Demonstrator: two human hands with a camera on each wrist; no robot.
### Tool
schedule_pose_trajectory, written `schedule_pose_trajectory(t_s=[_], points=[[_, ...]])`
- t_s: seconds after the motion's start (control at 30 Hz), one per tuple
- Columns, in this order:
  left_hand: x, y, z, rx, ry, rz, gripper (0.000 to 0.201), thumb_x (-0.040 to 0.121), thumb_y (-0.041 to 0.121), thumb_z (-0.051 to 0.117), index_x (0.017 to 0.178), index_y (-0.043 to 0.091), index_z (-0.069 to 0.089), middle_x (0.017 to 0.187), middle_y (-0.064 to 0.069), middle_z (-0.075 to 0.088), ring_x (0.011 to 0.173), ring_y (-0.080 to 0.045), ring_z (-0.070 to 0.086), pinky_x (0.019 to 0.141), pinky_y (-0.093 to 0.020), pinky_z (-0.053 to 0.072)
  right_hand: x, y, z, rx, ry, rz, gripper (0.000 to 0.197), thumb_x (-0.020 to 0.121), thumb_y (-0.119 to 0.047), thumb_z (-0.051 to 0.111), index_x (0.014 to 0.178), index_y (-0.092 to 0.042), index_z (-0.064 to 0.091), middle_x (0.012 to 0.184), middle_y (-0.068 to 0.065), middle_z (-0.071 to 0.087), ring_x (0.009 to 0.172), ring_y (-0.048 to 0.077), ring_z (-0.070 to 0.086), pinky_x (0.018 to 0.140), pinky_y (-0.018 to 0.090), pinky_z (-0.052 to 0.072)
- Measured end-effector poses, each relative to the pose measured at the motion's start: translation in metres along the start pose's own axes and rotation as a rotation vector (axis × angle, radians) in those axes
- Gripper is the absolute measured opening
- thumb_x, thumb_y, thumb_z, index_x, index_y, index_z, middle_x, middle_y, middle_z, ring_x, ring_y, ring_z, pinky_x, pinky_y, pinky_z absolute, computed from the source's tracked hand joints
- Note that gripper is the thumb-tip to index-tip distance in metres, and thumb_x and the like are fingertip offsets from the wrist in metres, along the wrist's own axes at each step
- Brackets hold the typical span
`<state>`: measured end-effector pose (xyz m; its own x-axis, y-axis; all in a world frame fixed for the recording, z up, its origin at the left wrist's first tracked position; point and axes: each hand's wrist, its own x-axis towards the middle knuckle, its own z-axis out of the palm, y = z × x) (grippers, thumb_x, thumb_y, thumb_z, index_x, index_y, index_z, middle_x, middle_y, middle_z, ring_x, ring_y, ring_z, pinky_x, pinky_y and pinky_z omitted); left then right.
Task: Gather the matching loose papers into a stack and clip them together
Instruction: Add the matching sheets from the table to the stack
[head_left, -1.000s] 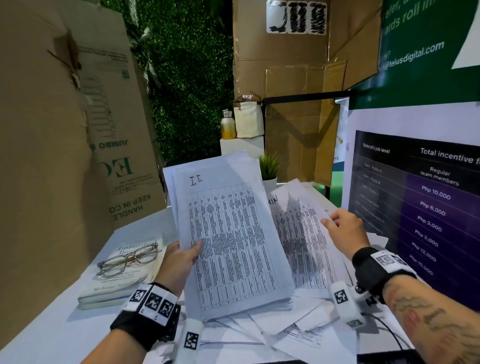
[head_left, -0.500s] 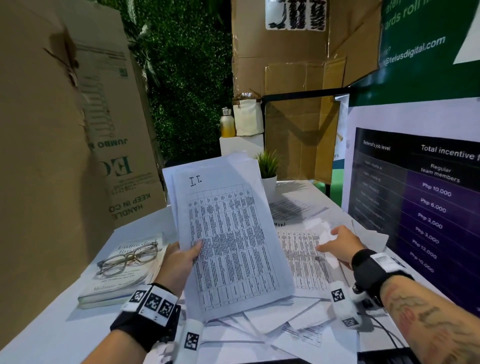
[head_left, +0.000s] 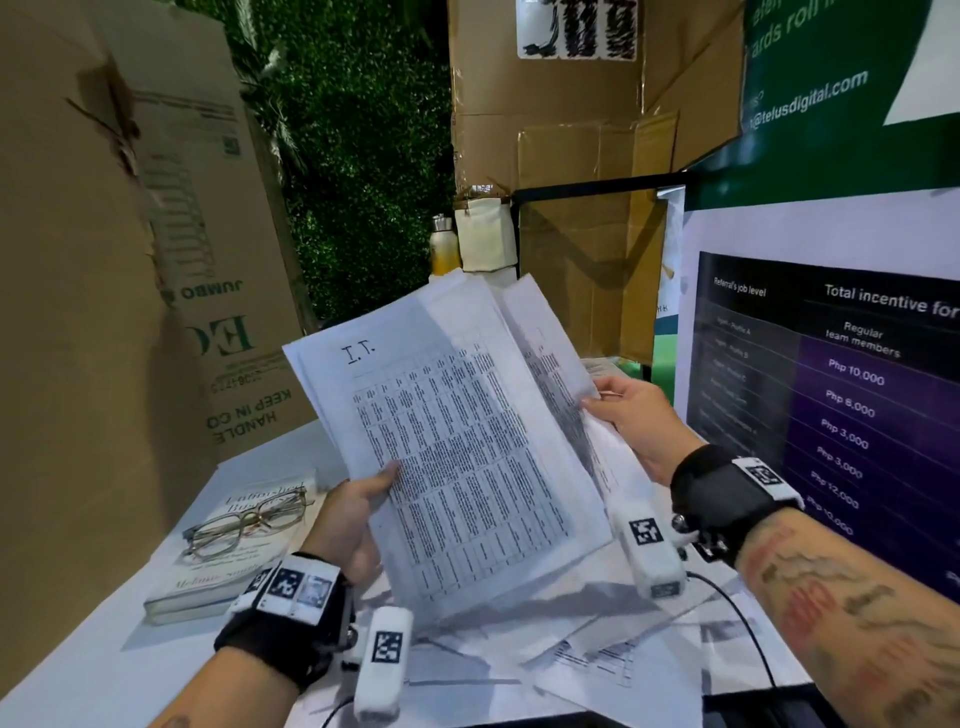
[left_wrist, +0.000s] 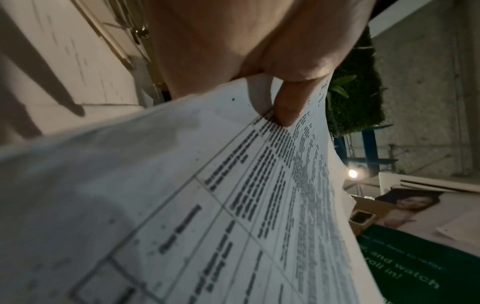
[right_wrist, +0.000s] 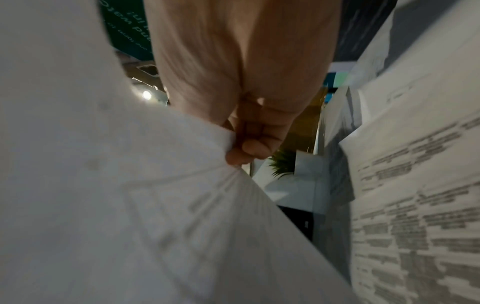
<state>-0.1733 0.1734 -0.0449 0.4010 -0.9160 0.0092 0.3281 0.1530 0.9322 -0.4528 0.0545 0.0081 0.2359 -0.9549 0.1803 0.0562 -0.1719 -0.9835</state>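
Observation:
My left hand grips a stack of printed table sheets headed "I.T." by its lower left edge, thumb on the top page. The stack stands tilted above the table. My right hand pinches another printed sheet by its right edge and holds it up against the stack's right side. In the right wrist view the fingertips crumple that sheet a little. Several loose papers lie scattered on the white table below. No clip shows.
A book with eyeglasses on it lies at the left of the white table. Cardboard boxes stand at left and behind. A printed poster board stands at the right. A bottle sits at the back.
My right hand has lifted a sheet off the table pile and brought it up beside the stack. The left hand has tilted the stack to the left.

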Motion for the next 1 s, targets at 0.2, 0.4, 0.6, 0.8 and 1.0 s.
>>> schedule_pose_trajectory(t_s=[0.2,0.4,0.6,0.8,1.0], points=[[-0.006,0.008,0.007,-0.007,-0.015,-0.033,0.028,0.102,0.012,0.047,0.122,0.005,0.065,0.105,-0.015,0.077,0.096,-0.032,0.073,0.088,-0.054,0.057,-0.005,0.005,0.015,0.196,-0.222,0.143,0.027,0.099,-0.016,0.054,0.119,-0.001,0.063,0.113,0.02,0.07,0.097,0.032,0.065,0.093,0.046,0.053],[0.003,0.005,-0.017,0.107,0.143,0.007,0.031,0.097,0.008,0.059,0.127,0.0,0.062,0.115,-0.022,0.072,0.103,-0.035,0.071,0.092,-0.053,0.054,0.001,0.032,-0.005,-0.76,-0.173,0.235,0.041,0.095,-0.04,0.058,0.123,-0.01,0.055,0.119,0.011,0.058,0.087,0.019,0.054,0.072,0.029,0.043],[0.007,-0.002,-0.028,0.159,0.184,0.0,0.032,0.095,0.009,0.062,0.125,-0.001,0.061,0.111,-0.024,0.072,0.095,-0.037,0.071,0.075,-0.045,0.059,-0.014,0.058,0.001,-1.095,-0.298,0.391,0.079,0.066,-0.048,0.086,0.125,-0.012,0.049,0.111,0.002,0.062,0.103,0.024,0.06,0.088,0.033,0.051],[0.006,-0.004,-0.027,0.16,0.181,0.025,0.034,0.095,0.005,0.061,0.129,0.004,0.059,0.118,-0.023,0.07,0.104,-0.039,0.069,0.086,-0.054,0.057,-0.013,0.063,0.008,-1.149,-0.288,0.274,0.043,0.07,-0.035,0.082,0.101,-0.013,0.062,0.099,0.004,0.066,0.084,0.023,0.063,0.066,0.027,0.052],[0.007,-0.002,-0.03,0.117,0.22,0.046,0.04,0.092,0.002,0.065,0.131,0.002,0.056,0.119,-0.022,0.069,0.108,-0.037,0.067,0.099,-0.055,0.05,-0.004,0.071,0.0,-0.369,-0.073,-0.029,0.01,0.094,-0.015,0.063,0.102,-0.009,0.068,0.094,0.001,0.072,0.086,0.02,0.068,0.082,0.037,0.056]])
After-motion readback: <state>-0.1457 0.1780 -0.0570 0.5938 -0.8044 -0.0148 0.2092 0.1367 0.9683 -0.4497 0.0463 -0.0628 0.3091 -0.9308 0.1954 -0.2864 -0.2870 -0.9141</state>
